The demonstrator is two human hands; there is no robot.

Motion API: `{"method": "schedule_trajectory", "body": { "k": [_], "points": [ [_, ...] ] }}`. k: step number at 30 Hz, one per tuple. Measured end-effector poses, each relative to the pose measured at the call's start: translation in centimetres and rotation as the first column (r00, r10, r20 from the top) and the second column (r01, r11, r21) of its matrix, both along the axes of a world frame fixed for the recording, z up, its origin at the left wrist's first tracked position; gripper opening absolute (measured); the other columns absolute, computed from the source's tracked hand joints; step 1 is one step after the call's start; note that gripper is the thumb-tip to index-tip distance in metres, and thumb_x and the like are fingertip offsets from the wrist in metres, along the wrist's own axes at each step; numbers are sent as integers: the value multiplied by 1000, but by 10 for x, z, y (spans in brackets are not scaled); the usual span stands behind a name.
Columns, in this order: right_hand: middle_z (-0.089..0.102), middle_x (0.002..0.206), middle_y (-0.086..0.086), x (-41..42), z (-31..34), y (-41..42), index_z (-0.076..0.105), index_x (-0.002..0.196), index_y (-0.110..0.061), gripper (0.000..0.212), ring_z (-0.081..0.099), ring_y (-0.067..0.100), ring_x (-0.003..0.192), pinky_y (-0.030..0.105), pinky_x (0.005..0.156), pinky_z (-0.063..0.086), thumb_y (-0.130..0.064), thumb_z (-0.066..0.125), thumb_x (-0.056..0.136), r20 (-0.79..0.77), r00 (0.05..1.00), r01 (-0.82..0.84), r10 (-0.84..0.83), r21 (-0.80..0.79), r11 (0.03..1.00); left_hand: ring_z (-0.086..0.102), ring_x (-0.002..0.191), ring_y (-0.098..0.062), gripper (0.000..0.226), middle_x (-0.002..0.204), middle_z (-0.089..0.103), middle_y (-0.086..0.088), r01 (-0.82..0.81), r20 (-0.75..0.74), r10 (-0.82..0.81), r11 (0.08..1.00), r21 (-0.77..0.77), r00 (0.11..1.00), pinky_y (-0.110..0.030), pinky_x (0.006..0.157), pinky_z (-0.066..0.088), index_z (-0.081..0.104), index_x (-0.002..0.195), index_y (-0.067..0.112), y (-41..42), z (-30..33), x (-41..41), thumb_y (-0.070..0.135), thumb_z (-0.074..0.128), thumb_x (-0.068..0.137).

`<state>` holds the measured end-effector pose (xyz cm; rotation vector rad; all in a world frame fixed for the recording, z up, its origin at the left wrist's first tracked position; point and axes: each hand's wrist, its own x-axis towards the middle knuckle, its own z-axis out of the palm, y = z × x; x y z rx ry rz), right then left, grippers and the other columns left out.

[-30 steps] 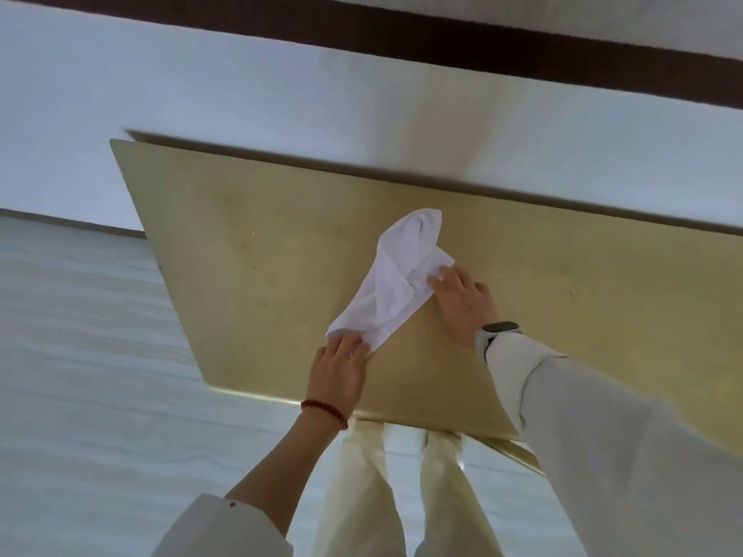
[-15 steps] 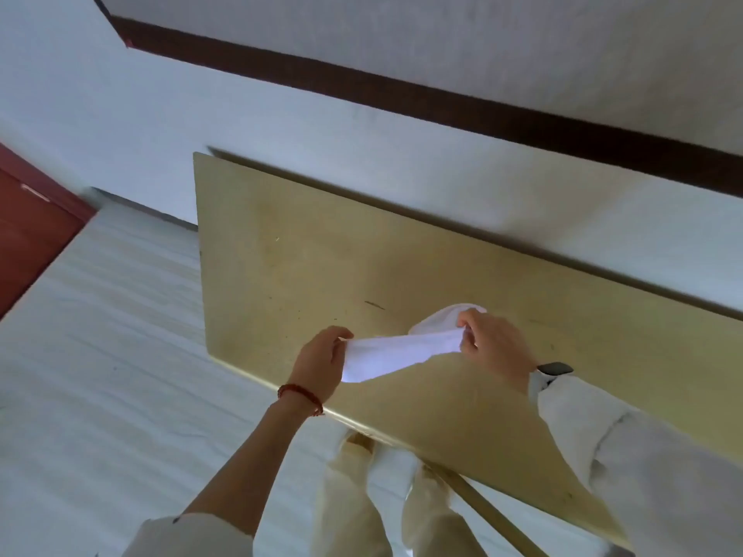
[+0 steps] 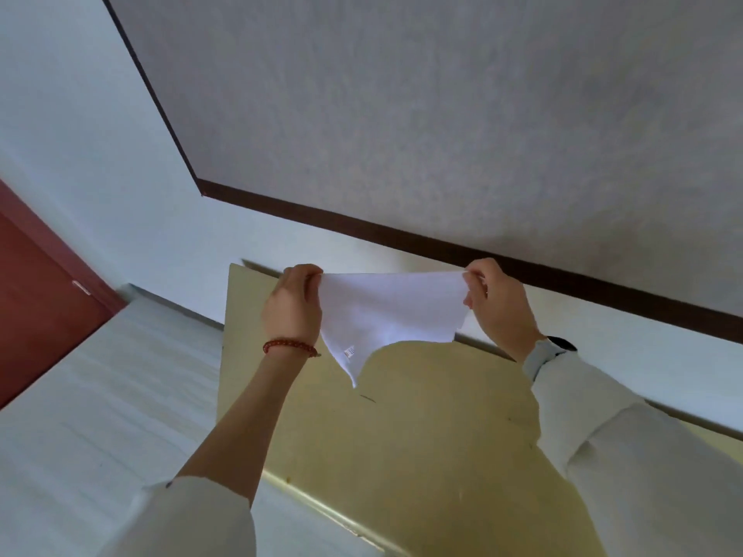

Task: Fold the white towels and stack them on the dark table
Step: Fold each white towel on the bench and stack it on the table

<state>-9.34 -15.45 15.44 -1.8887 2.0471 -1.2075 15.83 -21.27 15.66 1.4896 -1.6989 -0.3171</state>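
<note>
A small white towel (image 3: pixel 386 311) hangs spread in the air above a yellowish table (image 3: pixel 422 444). My left hand (image 3: pixel 295 305) grips its upper left corner and my right hand (image 3: pixel 496 301) pinches its upper right corner. The top edge is stretched taut between them. The lower edge droops to a point with a small label near it. The towel does not touch the table. No dark table and no other towels are in view.
The table stands against a white wall (image 3: pixel 281 235) with a dark trim strip (image 3: pixel 442 243). A red-brown door (image 3: pixel 36 307) is at the left. Pale floor (image 3: pixel 100 396) lies left of the table and under its near edge.
Both hands lifted the bunched towel off the table and pulled it apart, so it now hangs open in the air. The camera has tilted up toward the wall.
</note>
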Motion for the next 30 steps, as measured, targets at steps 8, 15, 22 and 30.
{"method": "schedule_trajectory", "body": {
  "k": [8, 15, 22, 30],
  "points": [
    [59, 95, 1, -3, -31, 41, 60, 103, -2, 15, 59, 16, 84, 25, 78, 47, -4, 50, 92, 85, 994, -82, 73, 107, 991, 59, 57, -25, 21, 88, 67, -7, 247, 145, -233, 966, -83, 962, -27, 53, 48, 69, 88, 6, 29, -36, 31, 18, 52, 88],
    [59, 84, -4, -11, -150, 136, 65, 93, -6, 14, 56, 16, 78, 21, 70, 38, -1, 54, 88, 134, 989, -132, 65, 584, 801, 60, 95, -17, 20, 107, 65, 5, 238, 244, -482, 737, 633, 841, -25, 78, 42, 68, 101, 19, 105, -151, 37, 19, 49, 93],
    [59, 83, 0, -19, -196, 186, 60, 94, -14, 14, 54, 14, 73, 20, 65, 39, -5, 50, 90, 249, 968, -191, -19, 790, 583, 59, 93, -14, 16, 98, 69, 0, 248, 30, -505, 475, 844, 863, -16, 76, 39, 70, 95, 12, 146, -199, 32, 12, 56, 88],
    [62, 88, 6, -21, -193, 145, 63, 97, -5, 18, 54, 18, 80, 21, 59, 37, -9, 47, 92, 202, 946, 54, -255, 676, 735, 56, 77, -14, 10, 82, 63, 1, 200, -56, -231, 669, 716, 971, -17, 68, 42, 67, 90, 8, 96, -208, 2, 14, 67, 82]
  ]
}}
